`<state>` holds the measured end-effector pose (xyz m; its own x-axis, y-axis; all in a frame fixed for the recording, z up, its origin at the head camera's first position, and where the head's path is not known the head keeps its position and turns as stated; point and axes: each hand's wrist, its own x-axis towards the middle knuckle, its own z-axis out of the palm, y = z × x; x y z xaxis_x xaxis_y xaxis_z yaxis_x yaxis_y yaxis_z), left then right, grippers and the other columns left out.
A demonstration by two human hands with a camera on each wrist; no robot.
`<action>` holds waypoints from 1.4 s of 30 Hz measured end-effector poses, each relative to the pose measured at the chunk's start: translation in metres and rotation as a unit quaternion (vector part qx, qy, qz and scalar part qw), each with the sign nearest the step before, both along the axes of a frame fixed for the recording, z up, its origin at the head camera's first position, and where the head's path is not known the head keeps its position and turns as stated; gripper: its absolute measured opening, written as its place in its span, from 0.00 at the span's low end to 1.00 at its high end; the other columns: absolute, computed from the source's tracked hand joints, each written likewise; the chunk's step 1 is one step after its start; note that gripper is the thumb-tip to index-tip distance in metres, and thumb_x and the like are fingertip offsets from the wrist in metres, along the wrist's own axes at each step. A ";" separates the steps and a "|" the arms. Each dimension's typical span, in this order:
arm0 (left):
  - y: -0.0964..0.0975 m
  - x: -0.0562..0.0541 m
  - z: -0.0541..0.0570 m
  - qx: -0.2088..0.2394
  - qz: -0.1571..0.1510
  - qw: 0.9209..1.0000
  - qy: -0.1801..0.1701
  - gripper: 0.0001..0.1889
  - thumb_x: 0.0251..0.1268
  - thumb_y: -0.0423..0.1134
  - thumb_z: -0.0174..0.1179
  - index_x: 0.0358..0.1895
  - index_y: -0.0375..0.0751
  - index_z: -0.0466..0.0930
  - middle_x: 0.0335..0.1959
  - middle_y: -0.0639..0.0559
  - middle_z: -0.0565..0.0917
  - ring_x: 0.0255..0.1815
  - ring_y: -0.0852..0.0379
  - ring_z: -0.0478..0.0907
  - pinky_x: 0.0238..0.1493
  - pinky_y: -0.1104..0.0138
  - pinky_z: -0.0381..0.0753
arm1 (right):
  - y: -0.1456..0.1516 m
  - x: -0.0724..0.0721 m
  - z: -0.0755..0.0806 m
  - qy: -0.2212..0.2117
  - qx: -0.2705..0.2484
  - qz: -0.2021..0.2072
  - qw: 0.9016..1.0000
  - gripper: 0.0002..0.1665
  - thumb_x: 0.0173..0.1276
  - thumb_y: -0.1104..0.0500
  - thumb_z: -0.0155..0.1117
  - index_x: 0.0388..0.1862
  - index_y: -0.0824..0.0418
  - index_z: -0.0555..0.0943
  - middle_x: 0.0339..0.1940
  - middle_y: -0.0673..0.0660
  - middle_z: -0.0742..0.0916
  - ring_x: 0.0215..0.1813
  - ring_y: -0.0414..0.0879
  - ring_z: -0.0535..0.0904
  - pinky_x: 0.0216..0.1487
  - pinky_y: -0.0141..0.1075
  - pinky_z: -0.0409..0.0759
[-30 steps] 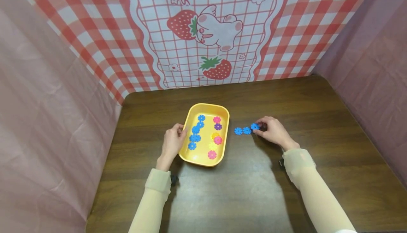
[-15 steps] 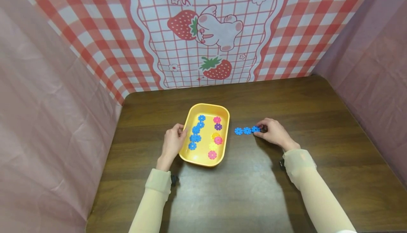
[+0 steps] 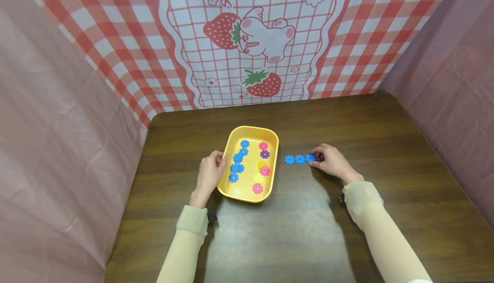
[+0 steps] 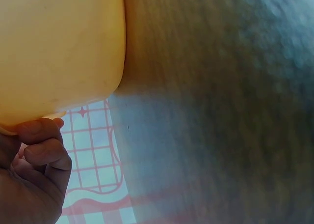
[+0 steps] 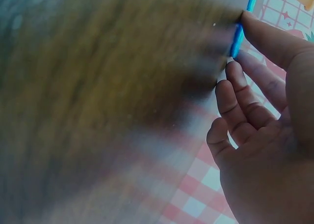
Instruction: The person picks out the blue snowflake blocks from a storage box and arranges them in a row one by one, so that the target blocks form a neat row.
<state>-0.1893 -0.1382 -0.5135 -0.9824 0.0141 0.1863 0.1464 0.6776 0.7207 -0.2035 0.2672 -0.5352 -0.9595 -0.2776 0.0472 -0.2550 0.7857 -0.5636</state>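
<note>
My left hand [image 3: 209, 173] grips the left rim of a yellow plastic tray [image 3: 247, 197], thumb at the inner side. In the left wrist view the tray's outer wall [image 4: 59, 47] rises above the curled fingers. To the right of the tray, three blue snowflake discs lie in a row on the table. My right hand [image 3: 333, 162] pinches the rightmost blue disc [image 3: 310, 158] between thumb and fingers. Beside it are the middle blue disc [image 3: 299, 159] and the left blue disc [image 3: 289, 160]. The right wrist view shows the pinched disc edge-on, with the other fingers loosely bent.
Inside the tray, several blue discs [image 3: 238, 158] lie along the left. Pink discs [image 3: 257, 188], yellow ones and a purple disc [image 3: 264, 154] lie along the right. Behind the brown wooden table [image 3: 339, 120] hangs a strawberry-print cloth [image 3: 258, 43]; pink curtains flank both sides.
The rightmost blue disc has come down slightly toward me, level with the other two, my right hand still pinching it. My left hand and the tray have stayed in place.
</note>
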 end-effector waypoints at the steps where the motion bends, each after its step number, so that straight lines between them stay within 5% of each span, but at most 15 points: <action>1: 0.000 0.000 0.000 0.000 0.000 1.000 -0.001 0.10 0.69 0.37 0.63 0.43 0.31 0.83 0.22 0.48 0.79 0.21 0.54 0.74 0.26 0.64 0.73 | 0.000 0.000 0.000 0.000 0.000 0.000 1.000 0.20 0.61 0.58 0.75 0.49 0.67 0.85 0.43 0.61 0.83 0.45 0.56 0.78 0.49 0.53 0.74; 11: 0.000 0.000 0.000 0.002 -0.005 1.000 0.001 0.10 0.70 0.37 0.62 0.43 0.30 0.83 0.22 0.48 0.79 0.21 0.54 0.74 0.25 0.64 0.73 | -0.001 0.000 0.006 -0.002 -0.004 -0.004 1.000 0.20 0.61 0.57 0.76 0.48 0.67 0.84 0.43 0.61 0.83 0.45 0.56 0.79 0.49 0.53 0.74; 25: 0.000 -0.001 0.000 -0.004 -0.003 1.000 0.000 0.11 0.70 0.37 0.62 0.44 0.30 0.83 0.22 0.48 0.79 0.20 0.54 0.74 0.24 0.64 0.73 | -0.015 -0.009 0.043 0.026 0.000 0.005 1.000 0.26 0.61 0.57 0.76 0.53 0.71 0.82 0.45 0.64 0.83 0.45 0.57 0.77 0.49 0.53 0.75; 42: -0.001 -0.001 -0.001 0.000 -0.005 1.000 0.009 0.10 0.69 0.36 0.63 0.43 0.29 0.83 0.22 0.48 0.79 0.20 0.54 0.74 0.24 0.64 0.73 | -0.065 -0.018 0.082 0.038 -0.015 0.049 0.998 0.23 0.63 0.55 0.75 0.53 0.66 0.83 0.46 0.63 0.84 0.45 0.53 0.76 0.47 0.49 0.76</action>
<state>-0.1902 -0.1388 -0.5148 -0.9785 0.0235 0.2048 0.1665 0.6763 0.7176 -0.2220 0.2018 -0.4533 -0.9215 -0.3668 0.1281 -0.3721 0.7384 -0.5624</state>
